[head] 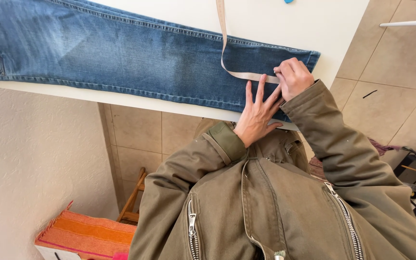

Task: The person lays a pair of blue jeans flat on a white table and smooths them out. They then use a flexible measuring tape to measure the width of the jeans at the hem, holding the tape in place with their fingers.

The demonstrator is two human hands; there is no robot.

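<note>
A blue denim jeans leg [121, 53] lies flat along a white table [275, 19], with its hem at the right end. A beige tape measure [223, 43] comes down from the top edge, bends, and runs right across the leg near the hem. My left hand [258, 113] rests palm down on the denim at the table's near edge, fingers spread. My right hand [292, 77] sits just above it and pinches the tape's end against the fabric. Olive jacket sleeves cover both arms.
Beige floor tiles [391, 62] lie to the right and under the table. A textured wall [34, 159] fills the left side. An orange woven cloth [87, 233] and a wooden frame [133, 200] stand at lower left. Dark clutter sits at the far right.
</note>
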